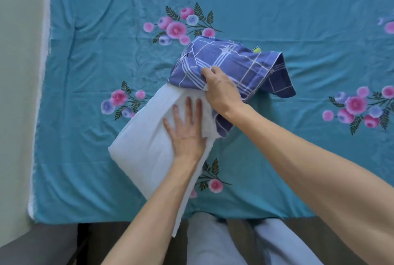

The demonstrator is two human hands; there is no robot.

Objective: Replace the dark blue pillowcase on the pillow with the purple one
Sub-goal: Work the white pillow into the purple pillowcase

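On teal floral bedsheet (89, 55), mid-bed: white pillow (140, 143) lies diagonal, near end bare, far end inside blue-purple checked pillowcase (230, 62). Left hand (185, 128) flat, fingers spread, pins pillow so it stays put. Right hand (219, 90) grips bunched pillowcase edge, likely to work cover along pillow. No other pillowcase in view.

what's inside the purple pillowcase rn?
The far end of the white pillow goes into the purple pillowcase, bunched in the right hand. How far in is hidden by fabric.
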